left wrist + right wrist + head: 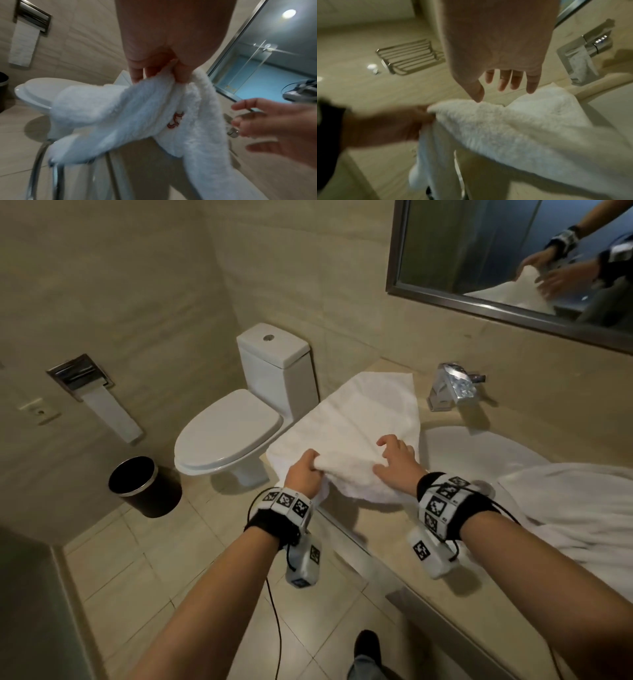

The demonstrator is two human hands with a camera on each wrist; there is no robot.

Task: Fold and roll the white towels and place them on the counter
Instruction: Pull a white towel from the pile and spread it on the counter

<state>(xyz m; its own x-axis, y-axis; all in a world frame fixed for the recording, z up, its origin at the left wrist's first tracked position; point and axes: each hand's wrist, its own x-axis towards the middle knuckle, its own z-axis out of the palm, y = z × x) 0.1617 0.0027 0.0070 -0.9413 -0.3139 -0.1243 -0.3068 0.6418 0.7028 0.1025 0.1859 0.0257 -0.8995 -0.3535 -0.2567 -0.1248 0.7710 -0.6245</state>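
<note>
A white towel (356, 419) lies stretched along the left end of the beige counter (394, 529), its near end lifted. My left hand (303, 470) grips that near left corner; in the left wrist view the fingers (137, 73) curl round the bunched towel (130, 116), which shows a small red embroidered mark. My right hand (394, 460) hovers over the towel's near right part with fingers spread and holds nothing; in the right wrist view its fingertips (530, 86) hang just above the towel (513, 128). A second white towel (568, 508) lies heaped over the counter at the right.
A sink basin (479, 453) and chrome tap (452, 386) sit right of the towel. A mirror (513, 251) hangs above. The toilet (236, 426), a black bin (137, 484) and a paper holder (82, 378) stand to the left. A chrome rail (54, 169) runs below the counter edge.
</note>
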